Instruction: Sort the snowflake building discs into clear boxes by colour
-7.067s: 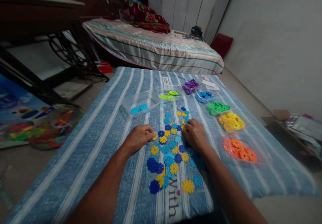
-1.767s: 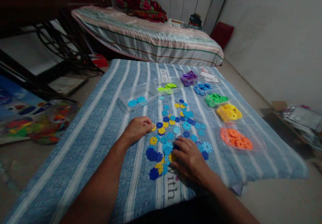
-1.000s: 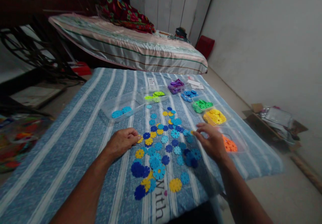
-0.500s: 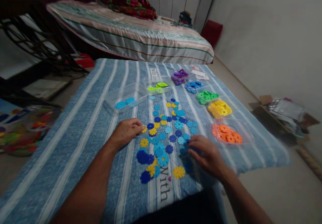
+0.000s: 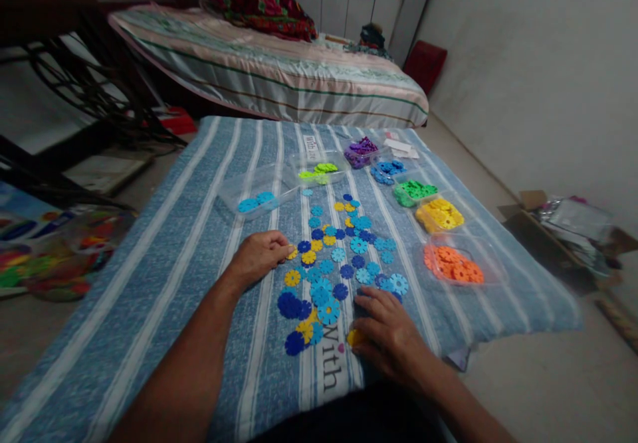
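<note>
Many flower-shaped plastic discs, light blue, dark blue and yellow, lie spread over the middle of the striped cloth. At the left edge of this spread, my left hand pinches a small yellow disc between thumb and fingers. Nearer to me, my right hand has its fingers closing around a larger yellow disc, partly hidden beneath them. Beyond its fingertips rest a light blue disc and dark blue ones partly under it.
Clear tubs along the far and right sides hold orange, yellow, green, blue, purple and lime discs. A clear tub with light blue discs stands left. A bed lies beyond.
My right hand has moved from the right side of the spread down toward me, onto the yellow disc. Light and dark blue discs now show where it was. My left hand keeps its pinch.
</note>
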Available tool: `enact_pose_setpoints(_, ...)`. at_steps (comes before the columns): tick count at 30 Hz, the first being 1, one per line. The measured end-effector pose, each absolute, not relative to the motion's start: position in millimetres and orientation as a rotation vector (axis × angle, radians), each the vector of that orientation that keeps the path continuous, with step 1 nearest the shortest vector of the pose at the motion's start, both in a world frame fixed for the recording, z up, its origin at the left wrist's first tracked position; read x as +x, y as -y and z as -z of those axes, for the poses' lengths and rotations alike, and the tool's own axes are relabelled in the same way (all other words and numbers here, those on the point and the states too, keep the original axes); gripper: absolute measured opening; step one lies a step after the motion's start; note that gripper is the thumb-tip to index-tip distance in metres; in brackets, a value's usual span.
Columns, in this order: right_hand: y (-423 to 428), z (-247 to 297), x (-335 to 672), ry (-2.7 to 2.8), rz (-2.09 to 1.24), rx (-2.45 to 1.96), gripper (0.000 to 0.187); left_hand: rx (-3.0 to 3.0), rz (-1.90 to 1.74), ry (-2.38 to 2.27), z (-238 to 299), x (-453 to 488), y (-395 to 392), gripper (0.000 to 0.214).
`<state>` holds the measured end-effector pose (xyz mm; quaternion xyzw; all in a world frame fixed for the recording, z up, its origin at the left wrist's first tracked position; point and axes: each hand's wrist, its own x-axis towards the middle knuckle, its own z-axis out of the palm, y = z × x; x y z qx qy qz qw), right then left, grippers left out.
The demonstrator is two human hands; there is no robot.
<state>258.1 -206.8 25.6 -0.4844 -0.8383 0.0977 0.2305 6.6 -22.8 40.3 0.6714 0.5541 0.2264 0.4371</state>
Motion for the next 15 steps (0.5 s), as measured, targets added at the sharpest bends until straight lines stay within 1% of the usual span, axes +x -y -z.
enact_pose_setpoints(5,202.8,-21.4,255.7,2.217,-0.246,-1.296,0.007,1.654,-0.573,-1.373,-41.9,7.3,23.6,0.028)
enact_pose_setpoints(15,190.8,-15.3,249.6,2.080,-0.203,-1.251,0.008,1.671,-0.559,-1.406,-44.0,6.9,22.7,0.029)
